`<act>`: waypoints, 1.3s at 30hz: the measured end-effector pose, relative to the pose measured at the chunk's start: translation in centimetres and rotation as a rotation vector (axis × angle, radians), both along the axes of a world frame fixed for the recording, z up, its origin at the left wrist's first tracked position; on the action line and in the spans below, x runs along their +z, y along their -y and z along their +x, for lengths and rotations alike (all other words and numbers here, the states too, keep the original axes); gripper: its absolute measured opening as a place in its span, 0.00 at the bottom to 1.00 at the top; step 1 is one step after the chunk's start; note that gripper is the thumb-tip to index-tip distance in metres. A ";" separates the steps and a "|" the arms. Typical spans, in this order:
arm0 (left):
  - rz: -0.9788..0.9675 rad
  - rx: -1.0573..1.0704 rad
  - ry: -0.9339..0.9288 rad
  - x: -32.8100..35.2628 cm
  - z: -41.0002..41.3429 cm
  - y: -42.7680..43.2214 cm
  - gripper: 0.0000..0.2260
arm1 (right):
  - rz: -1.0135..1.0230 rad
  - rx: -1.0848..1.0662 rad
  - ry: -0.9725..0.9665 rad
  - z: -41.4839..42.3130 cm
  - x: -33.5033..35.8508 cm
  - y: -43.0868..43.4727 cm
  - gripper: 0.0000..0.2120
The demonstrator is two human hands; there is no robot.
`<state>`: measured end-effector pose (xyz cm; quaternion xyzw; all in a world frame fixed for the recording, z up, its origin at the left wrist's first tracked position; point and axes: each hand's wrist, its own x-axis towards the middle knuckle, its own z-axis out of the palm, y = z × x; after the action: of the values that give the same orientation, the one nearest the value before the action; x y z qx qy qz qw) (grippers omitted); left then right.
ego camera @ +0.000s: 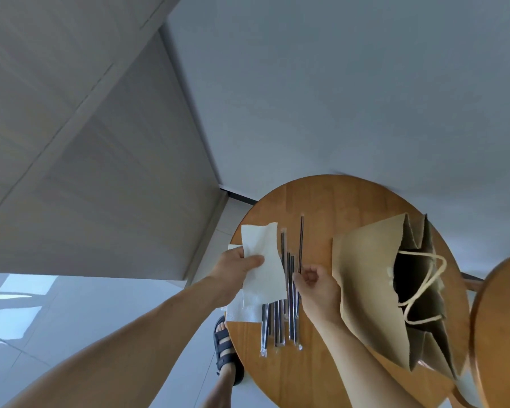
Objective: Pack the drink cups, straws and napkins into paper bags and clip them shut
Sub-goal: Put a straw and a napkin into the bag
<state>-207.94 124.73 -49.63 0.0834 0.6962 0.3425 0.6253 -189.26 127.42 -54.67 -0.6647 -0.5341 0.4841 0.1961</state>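
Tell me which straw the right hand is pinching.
The rightmost straw, reaching farthest up the table; the right hand pinches its lower end. The other straws lie bunched beside it, untouched.

- No text, label, brand, number or sign can be read anywhere in view.
- The plain brown paper bag (365, 278) with cord handles shows an unprinted side.
- The white paper napkin (264, 260) is blank.
- The clear-wrapped dark drinking straws (290, 304) are too small to show any print.
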 end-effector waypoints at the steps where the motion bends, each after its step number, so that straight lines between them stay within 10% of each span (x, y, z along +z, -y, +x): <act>1: 0.022 0.005 0.012 0.3 0.1 -0.3 0.11 | 0.032 -0.010 -0.040 0.0 0.9 -0.2 0.09; 9: 0.063 0.038 -0.133 2.2 0.9 -1.8 0.13 | 0.163 0.024 -0.254 -1.0 6.5 -1.6 0.07; 35: 0.197 -0.004 0.009 6.3 3.6 -2.6 0.11 | 0.082 0.009 -0.028 1.3 10.0 -2.8 0.06; 39: 0.185 -0.170 0.118 7.3 3.7 -2.4 0.15 | -0.242 0.035 -0.280 1.3 11.7 -5.2 0.16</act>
<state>-204.27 127.16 -42.32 0.1794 0.6142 0.3553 0.6814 -188.01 132.66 -43.02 -0.6002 -0.4509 0.6360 0.1787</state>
